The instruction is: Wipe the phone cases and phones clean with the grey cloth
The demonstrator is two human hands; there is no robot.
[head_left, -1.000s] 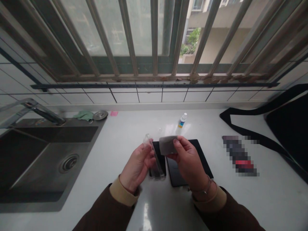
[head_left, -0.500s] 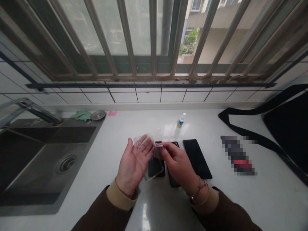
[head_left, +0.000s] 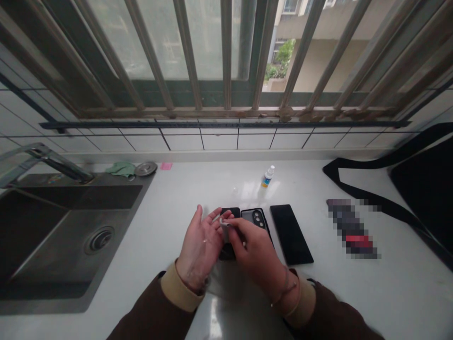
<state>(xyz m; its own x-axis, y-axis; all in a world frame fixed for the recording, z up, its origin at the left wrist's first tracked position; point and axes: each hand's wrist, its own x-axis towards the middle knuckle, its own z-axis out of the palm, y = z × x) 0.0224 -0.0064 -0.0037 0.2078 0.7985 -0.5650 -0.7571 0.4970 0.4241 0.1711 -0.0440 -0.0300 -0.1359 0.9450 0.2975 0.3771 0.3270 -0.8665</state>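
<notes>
I hold the left hand [head_left: 201, 245] palm up near the middle of the frame, fingers stretched out and spread, with a clear, see-through plastic phone case [head_left: 204, 242] lying across it; its outline is blurred and hard to trace. My right hand [head_left: 252, 245], just beside it, has a small grey-white piece of cloth [head_left: 225, 227] pinched between thumb and fingers, over the left fingertips.

Beneath the hands I see a flat black phone-shaped slab [head_left: 230, 212], partly covered. Next to it, right of centre, lies a black phone case with a grey inside and round camera openings [head_left: 252, 216], its lower part hidden by my right hand. Farther right is a long, black, glossy rectangular slab [head_left: 292, 233], apart from both hands.

A small white bottle with a blue and yellow label [head_left: 268, 177] stands on the white table [head_left: 177, 208], above the centre. At the left of the frame is a dark metal sink [head_left: 71, 197]; a black bag with a strap [head_left: 424, 174] sits at the right edge.
</notes>
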